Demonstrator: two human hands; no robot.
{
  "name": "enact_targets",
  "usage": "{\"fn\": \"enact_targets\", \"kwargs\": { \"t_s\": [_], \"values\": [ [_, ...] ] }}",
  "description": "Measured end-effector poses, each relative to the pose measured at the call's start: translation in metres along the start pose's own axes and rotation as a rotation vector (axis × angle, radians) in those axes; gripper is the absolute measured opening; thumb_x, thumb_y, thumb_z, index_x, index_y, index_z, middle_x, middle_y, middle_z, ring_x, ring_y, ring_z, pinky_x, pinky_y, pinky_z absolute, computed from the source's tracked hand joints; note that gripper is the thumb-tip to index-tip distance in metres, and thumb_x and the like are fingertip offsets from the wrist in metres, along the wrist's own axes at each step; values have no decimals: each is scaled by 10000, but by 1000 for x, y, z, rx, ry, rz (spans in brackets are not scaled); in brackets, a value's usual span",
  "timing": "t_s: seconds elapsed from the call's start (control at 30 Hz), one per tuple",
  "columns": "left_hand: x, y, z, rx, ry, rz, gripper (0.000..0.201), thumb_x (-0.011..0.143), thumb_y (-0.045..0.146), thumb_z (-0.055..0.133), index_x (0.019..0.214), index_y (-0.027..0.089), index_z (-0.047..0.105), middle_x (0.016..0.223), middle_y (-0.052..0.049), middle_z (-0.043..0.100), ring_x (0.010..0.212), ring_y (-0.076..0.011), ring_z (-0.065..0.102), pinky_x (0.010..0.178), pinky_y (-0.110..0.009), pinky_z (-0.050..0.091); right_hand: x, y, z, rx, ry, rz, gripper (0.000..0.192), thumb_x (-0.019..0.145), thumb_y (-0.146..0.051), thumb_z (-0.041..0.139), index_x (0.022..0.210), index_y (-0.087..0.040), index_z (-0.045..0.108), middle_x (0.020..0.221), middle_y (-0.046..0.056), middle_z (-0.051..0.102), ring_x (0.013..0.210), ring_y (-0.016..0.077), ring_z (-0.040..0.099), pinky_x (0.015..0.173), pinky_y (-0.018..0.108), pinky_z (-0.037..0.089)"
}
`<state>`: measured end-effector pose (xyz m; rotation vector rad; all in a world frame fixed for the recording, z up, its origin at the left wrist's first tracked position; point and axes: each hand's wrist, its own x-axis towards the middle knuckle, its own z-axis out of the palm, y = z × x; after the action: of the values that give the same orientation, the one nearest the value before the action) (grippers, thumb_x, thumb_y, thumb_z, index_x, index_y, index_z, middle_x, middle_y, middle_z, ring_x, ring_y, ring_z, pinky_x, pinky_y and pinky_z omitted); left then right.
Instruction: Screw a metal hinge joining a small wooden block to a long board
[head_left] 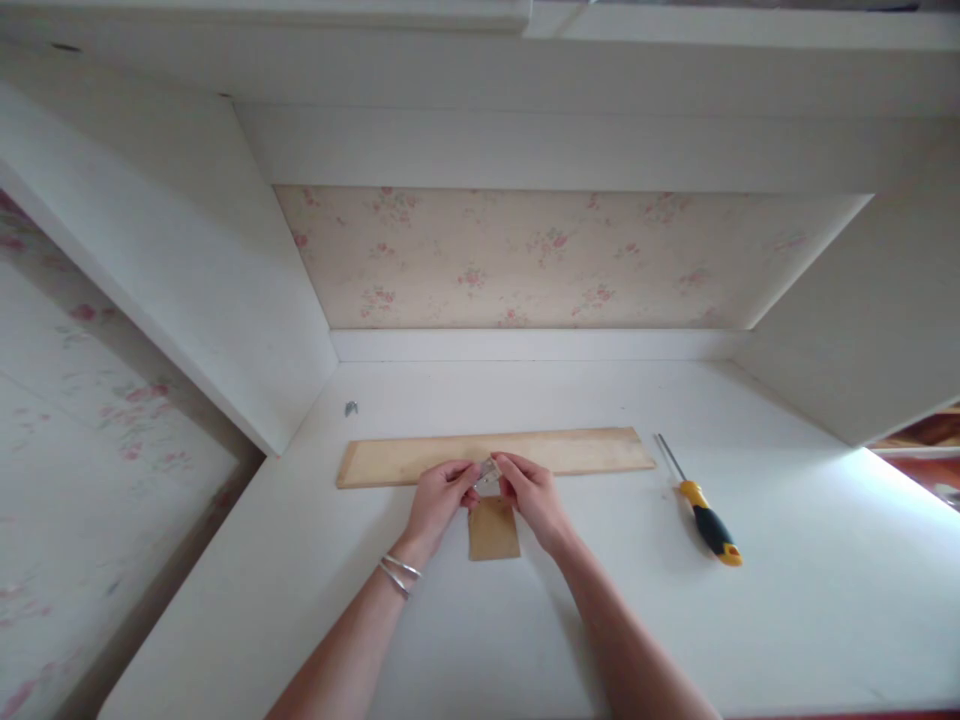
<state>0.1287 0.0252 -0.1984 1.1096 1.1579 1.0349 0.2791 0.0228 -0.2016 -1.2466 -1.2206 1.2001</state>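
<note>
My left hand [441,497] and my right hand [531,493] meet over the white desk [570,620], and the fingers of both pinch a small clear packet [488,476] between them. What is inside the packet is too small to tell. Right below the hands lies a short brown wooden piece [493,530]. A long pale wooden board [577,452] lies flat just behind the hands, running left to right. Two silver bangles sit on my left wrist.
A screwdriver with a yellow and black handle [709,523] lies to the right of the board. A small metal bit [350,407] rests near the left side wall. White side panels and a flowered back wall [555,255] enclose the desk.
</note>
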Motion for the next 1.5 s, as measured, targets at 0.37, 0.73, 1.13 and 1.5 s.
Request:
{"fn": "enact_targets", "kwargs": {
  "t_s": [0.37,0.73,1.13,1.5],
  "values": [
    [-2,-6,-2,-298,78,-102,338,708,459,677,815,139,673,802,-52,660,652,-104,591,606,-206,492,-2,-1,2,83,-72,67,370,799,-516,521,834,-167,639,669,14,615,360,72,406,348,222,258],
    [-6,-6,-5,-236,-75,-41,293,723,420,669,758,131,636,666,0,554,526,-67,482,466,-186,354,-7,-2,5,188,-88,20,280,780,-430,600,904,-180,611,568,-17,568,516,116,513,492,237,402],
    [-8,3,-7,-211,-41,-59,322,719,467,635,811,158,626,605,31,501,436,-53,420,379,-190,241,-6,0,7,176,-89,15,499,769,-399,622,1194,-216,436,649,-47,562,514,106,516,485,232,390],
    [-7,2,-10,-319,-41,-157,295,689,376,684,877,152,642,774,-43,650,477,-75,547,390,-176,321,0,12,4,56,-51,29,346,756,-479,609,948,-192,604,667,13,610,544,135,544,491,260,425]
  ]
}}
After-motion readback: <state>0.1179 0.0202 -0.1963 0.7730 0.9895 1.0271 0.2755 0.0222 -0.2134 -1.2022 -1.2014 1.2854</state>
